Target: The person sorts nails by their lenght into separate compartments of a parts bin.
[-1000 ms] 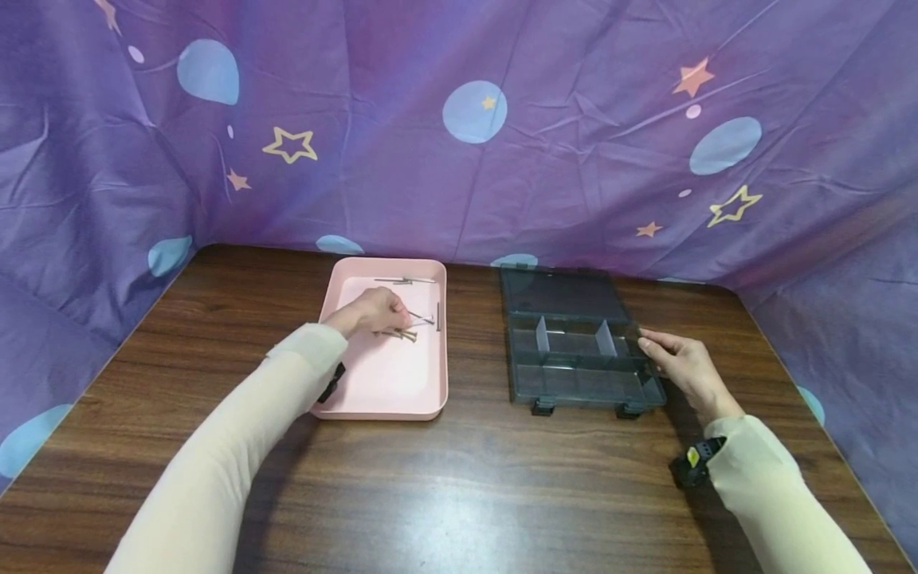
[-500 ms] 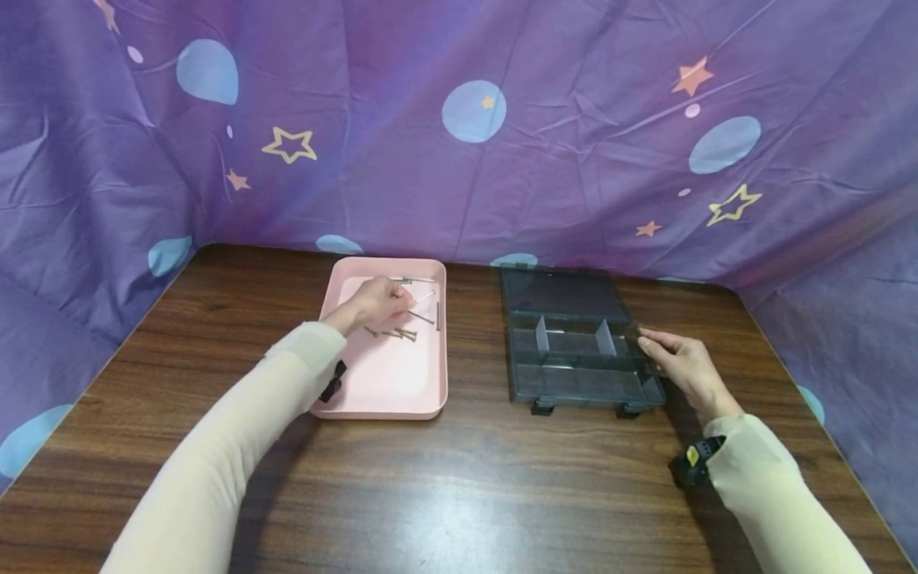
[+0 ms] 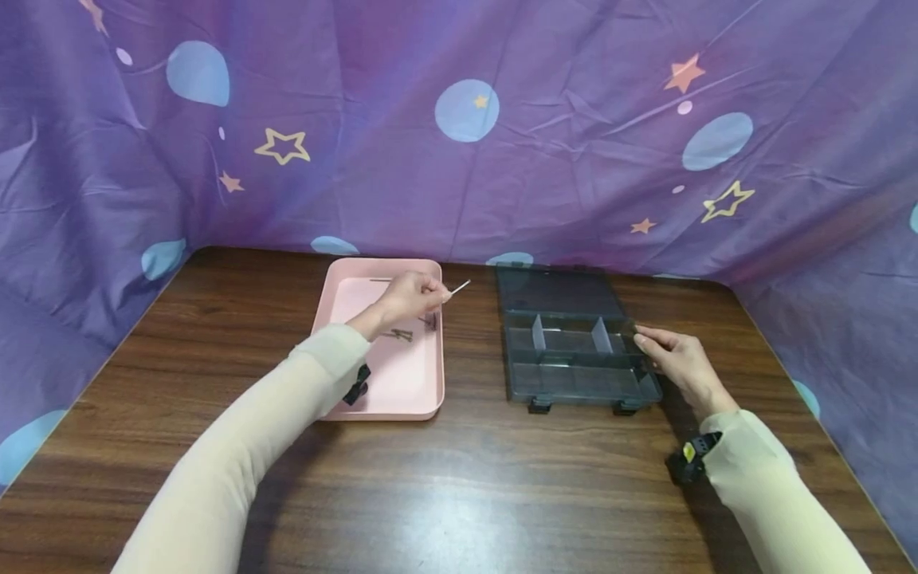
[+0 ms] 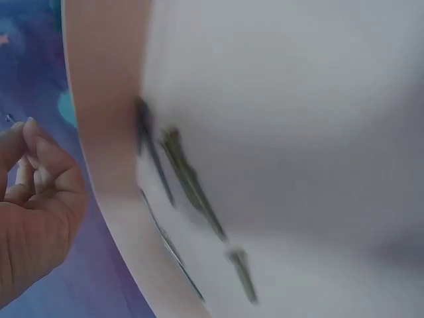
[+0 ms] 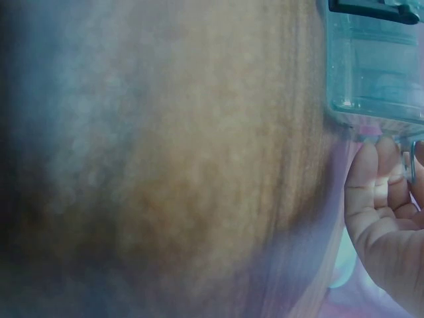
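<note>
Up it comes! My left grip, moments ago low inside the pink tray, is now at its right rim, a thin metal nail pinched at the fingertips and poking out past the edge; brassy screws lie in the tray, and my right grip still pinches the open dark box's right side
</note>
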`<action>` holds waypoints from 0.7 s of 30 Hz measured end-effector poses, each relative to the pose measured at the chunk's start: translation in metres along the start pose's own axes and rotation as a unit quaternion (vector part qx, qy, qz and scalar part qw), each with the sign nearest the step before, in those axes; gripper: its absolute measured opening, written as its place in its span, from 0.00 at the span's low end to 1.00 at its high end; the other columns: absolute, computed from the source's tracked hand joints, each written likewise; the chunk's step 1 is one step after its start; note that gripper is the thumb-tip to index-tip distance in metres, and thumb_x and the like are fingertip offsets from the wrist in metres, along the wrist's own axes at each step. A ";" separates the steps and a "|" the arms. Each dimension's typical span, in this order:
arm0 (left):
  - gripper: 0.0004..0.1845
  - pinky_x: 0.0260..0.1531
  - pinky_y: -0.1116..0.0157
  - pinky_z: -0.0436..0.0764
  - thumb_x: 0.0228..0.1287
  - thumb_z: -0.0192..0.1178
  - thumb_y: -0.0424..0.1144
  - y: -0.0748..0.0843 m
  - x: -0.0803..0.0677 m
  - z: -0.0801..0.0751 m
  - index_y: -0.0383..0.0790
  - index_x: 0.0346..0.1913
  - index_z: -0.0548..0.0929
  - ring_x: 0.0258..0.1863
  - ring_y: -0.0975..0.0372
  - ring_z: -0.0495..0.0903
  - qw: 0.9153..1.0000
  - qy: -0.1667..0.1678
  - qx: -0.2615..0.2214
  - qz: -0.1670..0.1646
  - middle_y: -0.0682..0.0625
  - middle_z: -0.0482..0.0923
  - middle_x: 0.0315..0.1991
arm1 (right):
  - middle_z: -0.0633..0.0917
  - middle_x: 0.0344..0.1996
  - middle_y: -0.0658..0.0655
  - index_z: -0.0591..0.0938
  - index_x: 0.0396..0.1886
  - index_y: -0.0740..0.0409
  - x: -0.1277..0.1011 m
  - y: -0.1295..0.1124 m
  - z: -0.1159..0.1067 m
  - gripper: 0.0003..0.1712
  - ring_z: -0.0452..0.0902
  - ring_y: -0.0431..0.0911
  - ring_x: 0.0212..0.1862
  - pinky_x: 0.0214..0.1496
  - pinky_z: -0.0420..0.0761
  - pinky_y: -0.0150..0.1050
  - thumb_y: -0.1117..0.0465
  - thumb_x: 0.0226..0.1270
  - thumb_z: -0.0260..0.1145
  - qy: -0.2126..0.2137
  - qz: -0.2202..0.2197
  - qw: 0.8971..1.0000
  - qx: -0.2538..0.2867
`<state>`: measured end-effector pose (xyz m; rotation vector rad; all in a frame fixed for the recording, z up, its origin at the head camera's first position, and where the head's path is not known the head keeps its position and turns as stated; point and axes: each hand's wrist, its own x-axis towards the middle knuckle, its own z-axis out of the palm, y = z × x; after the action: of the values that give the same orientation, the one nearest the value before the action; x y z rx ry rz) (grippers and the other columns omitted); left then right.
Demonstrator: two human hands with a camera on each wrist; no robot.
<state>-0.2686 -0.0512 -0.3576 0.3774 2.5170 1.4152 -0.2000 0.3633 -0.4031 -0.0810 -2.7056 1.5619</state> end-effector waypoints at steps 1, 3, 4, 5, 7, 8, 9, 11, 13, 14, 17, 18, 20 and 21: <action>0.11 0.43 0.59 0.81 0.66 0.56 0.34 0.003 0.001 0.004 0.28 0.43 0.80 0.40 0.48 0.82 1.000 -0.004 -0.005 0.004 0.35 0.82 0.40 | 0.76 0.34 0.22 0.68 0.61 0.74 0.000 0.000 0.000 0.33 0.74 0.25 0.33 0.32 0.76 0.25 0.52 0.68 0.59 0.000 0.000 1.000 -0.001; 0.10 0.42 0.60 0.81 0.66 0.56 0.34 0.009 0.003 0.012 0.28 0.43 0.80 0.41 0.49 0.82 1.000 -0.010 -0.004 0.015 0.36 0.82 0.41 | 0.76 0.34 0.22 0.68 0.62 0.74 0.001 0.000 0.000 0.33 0.74 0.25 0.34 0.32 0.76 0.25 0.52 0.68 0.59 -0.002 -0.001 1.000 0.000; 0.10 0.42 0.60 0.81 0.66 0.57 0.34 0.012 0.004 0.015 0.29 0.42 0.80 0.42 0.49 0.82 1.000 -0.014 -0.007 0.015 0.36 0.81 0.42 | 0.76 0.35 0.22 0.68 0.62 0.74 0.001 -0.001 -0.001 0.33 0.74 0.25 0.35 0.33 0.76 0.25 0.51 0.69 0.59 -0.003 -0.001 1.000 -0.001; 0.10 0.42 0.60 0.81 0.66 0.57 0.34 0.016 0.005 0.019 0.29 0.42 0.80 0.42 0.49 0.82 1.000 -0.018 -0.009 0.016 0.36 0.81 0.42 | 0.76 0.35 0.22 0.68 0.62 0.74 0.001 -0.001 -0.001 0.33 0.74 0.24 0.35 0.33 0.76 0.25 0.51 0.69 0.59 -0.004 -0.001 1.000 -0.002; 0.10 0.43 0.60 0.81 0.65 0.57 0.34 0.021 0.007 0.027 0.29 0.42 0.80 0.43 0.48 0.82 0.999 -0.024 -0.016 0.018 0.35 0.81 0.43 | 0.76 0.36 0.23 0.67 0.62 0.73 0.001 -0.001 -0.001 0.33 0.74 0.24 0.36 0.33 0.76 0.25 0.51 0.68 0.59 -0.008 0.000 1.000 -0.001; 0.10 0.41 0.61 0.81 0.65 0.58 0.35 0.024 0.008 0.032 0.29 0.42 0.81 0.42 0.48 0.83 0.999 -0.024 -0.013 0.022 0.35 0.82 0.43 | 0.76 0.37 0.23 0.68 0.62 0.73 0.001 -0.001 -0.001 0.33 0.74 0.24 0.36 0.34 0.76 0.25 0.51 0.69 0.59 -0.010 -0.001 1.000 -0.002; 0.10 0.39 0.63 0.81 0.65 0.58 0.35 0.026 0.009 0.036 0.29 0.41 0.81 0.41 0.49 0.83 0.999 -0.024 -0.008 0.024 0.36 0.82 0.42 | 0.76 0.37 0.23 0.68 0.62 0.73 0.001 -0.002 -0.001 0.33 0.74 0.24 0.36 0.34 0.76 0.25 0.51 0.69 0.58 -0.010 -0.001 1.000 -0.002; 0.09 0.33 0.68 0.80 0.64 0.59 0.35 0.031 0.011 0.044 0.31 0.40 0.82 0.38 0.52 0.84 0.999 -0.023 0.007 0.031 0.37 0.83 0.39 | 0.77 0.37 0.24 0.68 0.62 0.73 0.001 -0.002 -0.001 0.33 0.74 0.24 0.36 0.34 0.77 0.25 0.51 0.69 0.58 -0.010 -0.002 1.000 0.001; 0.09 0.28 0.73 0.77 0.64 0.60 0.36 0.036 0.012 0.051 0.33 0.39 0.83 0.34 0.56 0.84 0.999 -0.029 0.021 0.034 0.38 0.84 0.38 | 0.77 0.36 0.24 0.68 0.62 0.74 0.001 -0.002 -0.001 0.33 0.75 0.25 0.36 0.33 0.77 0.25 0.51 0.69 0.58 -0.009 -0.003 1.000 0.004; 0.09 0.26 0.75 0.76 0.63 0.60 0.36 0.038 0.013 0.054 0.33 0.39 0.84 0.32 0.59 0.84 0.998 -0.034 0.025 0.036 0.39 0.85 0.37 | 0.77 0.36 0.23 0.68 0.61 0.74 0.001 -0.002 -0.001 0.33 0.75 0.25 0.35 0.33 0.76 0.25 0.52 0.69 0.58 -0.009 -0.003 1.000 0.005; 0.08 0.25 0.77 0.74 0.62 0.61 0.37 0.045 0.013 0.064 0.34 0.39 0.84 0.29 0.64 0.83 0.997 -0.050 0.034 0.039 0.41 0.85 0.36 | 0.77 0.35 0.23 0.68 0.61 0.74 0.001 -0.001 -0.001 0.32 0.75 0.25 0.35 0.33 0.77 0.25 0.53 0.69 0.58 -0.007 -0.004 1.000 0.007; 0.08 0.25 0.77 0.74 0.62 0.61 0.37 0.047 0.014 0.067 0.35 0.38 0.85 0.28 0.65 0.83 0.997 -0.054 0.038 0.041 0.42 0.86 0.36 | 0.77 0.35 0.24 0.68 0.61 0.74 0.001 0.000 -0.001 0.32 0.75 0.25 0.35 0.33 0.77 0.25 0.53 0.69 0.58 -0.008 -0.005 1.000 0.008; 0.08 0.26 0.77 0.73 0.61 0.62 0.37 0.050 0.015 0.072 0.36 0.38 0.85 0.28 0.65 0.83 0.996 -0.054 0.055 0.050 0.43 0.86 0.33 | 0.77 0.36 0.24 0.67 0.62 0.74 0.000 0.001 0.000 0.31 0.75 0.25 0.35 0.33 0.77 0.25 0.54 0.69 0.58 -0.008 -0.006 1.000 0.011; 0.08 0.26 0.77 0.72 0.61 0.62 0.38 0.052 0.016 0.075 0.37 0.38 0.85 0.28 0.64 0.83 0.995 -0.054 0.061 0.053 0.44 0.86 0.33 | 0.78 0.36 0.25 0.67 0.62 0.74 0.000 0.001 0.000 0.31 0.76 0.26 0.34 0.32 0.77 0.25 0.54 0.69 0.58 -0.008 -0.006 1.000 0.013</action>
<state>-0.2538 0.0401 -0.3522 0.6018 2.5358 1.2423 -0.1999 0.3640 -0.4042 -0.0512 -2.6912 1.6014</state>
